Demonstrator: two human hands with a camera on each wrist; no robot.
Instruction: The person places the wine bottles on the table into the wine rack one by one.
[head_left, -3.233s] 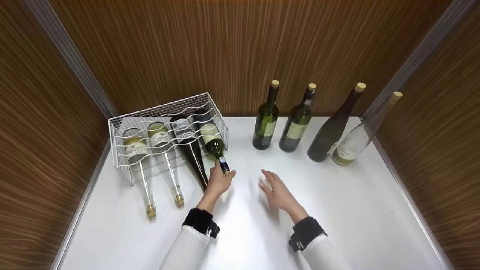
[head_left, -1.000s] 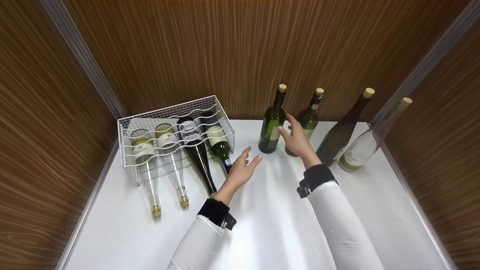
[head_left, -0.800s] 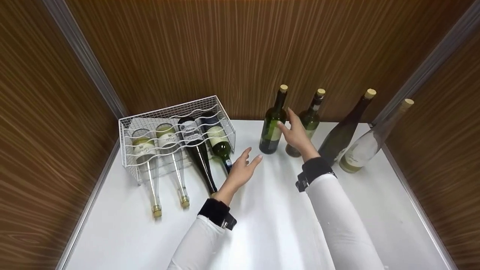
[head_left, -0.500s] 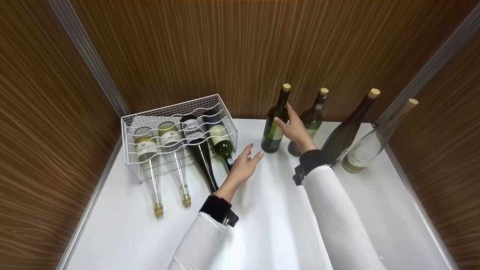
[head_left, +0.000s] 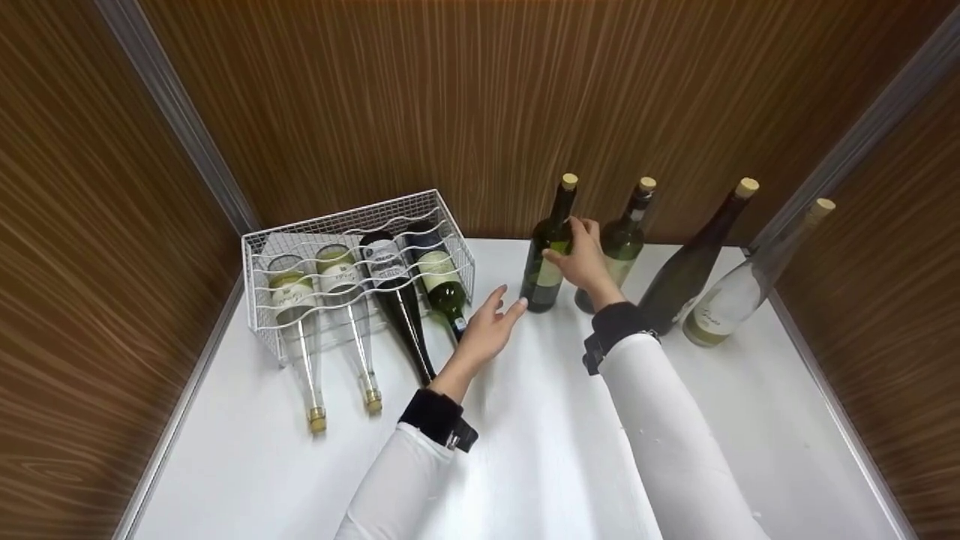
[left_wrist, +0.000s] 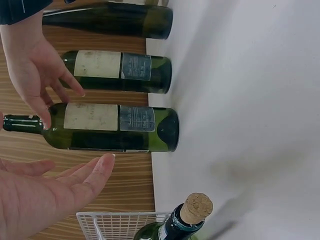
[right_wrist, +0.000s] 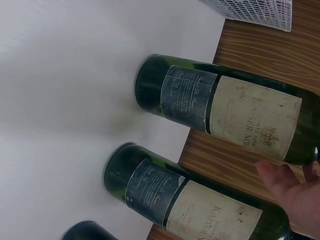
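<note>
My right hand (head_left: 589,259) is at the shoulder of an upright green wine bottle (head_left: 546,277), its fingers curled against the base of the neck. In the left wrist view those fingers lap over the shoulder of the bottle (left_wrist: 95,117), while the thumb stands a little off the glass. In the right wrist view the bottle (right_wrist: 255,117) shows a cream label and a dark blue one. My left hand (head_left: 484,337) hovers empty, fingers spread, between this bottle and a white wire wine rack (head_left: 337,214). Its fingertips point toward the bottle's lower part.
In the rack lie several bottles, necks toward me; a corked clear bottle (head_left: 360,352) is among them. Right of the handled bottle stand a second green bottle (head_left: 619,259), a dark slim bottle (head_left: 686,277) and a clear bottle (head_left: 724,300). Wood-grain panels (head_left: 495,97) wall in the table.
My left hand has let go of the rack bottle's neck and moved right. My right hand has reached up to the upright green bottle, fingers now bent; that bottle has shifted slightly toward me.
</note>
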